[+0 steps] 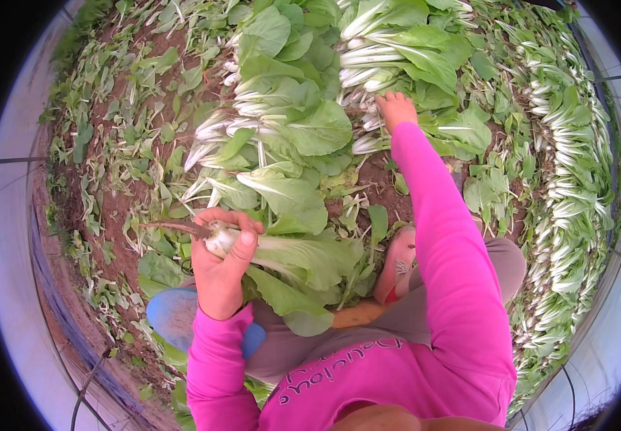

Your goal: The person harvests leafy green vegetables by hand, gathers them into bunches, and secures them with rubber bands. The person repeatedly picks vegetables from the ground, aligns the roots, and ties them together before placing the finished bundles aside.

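My left hand (224, 253) is closed around the white base of a leafy green vegetable with pale stalks (300, 258). Its brown, soil-covered root tip points left, and its leaves spread right over my lap. Farther forward, my right hand (396, 109) reaches to the lower end of a pile of similar greens (375, 59), at their white bases; its fingertips are partly hidden, so its grip is unclear. Between my hands and to the left lies another row of the cut greens (300, 118), bases facing left.
Loose leaves litter the brown soil (168, 59) on the left. A long row of greens (563, 178) runs along the right. My pink shoe (396, 264) stands near the middle, and a blue pad (173, 318) is by my left knee. Pale sheeting (9, 215) curves along both sides.
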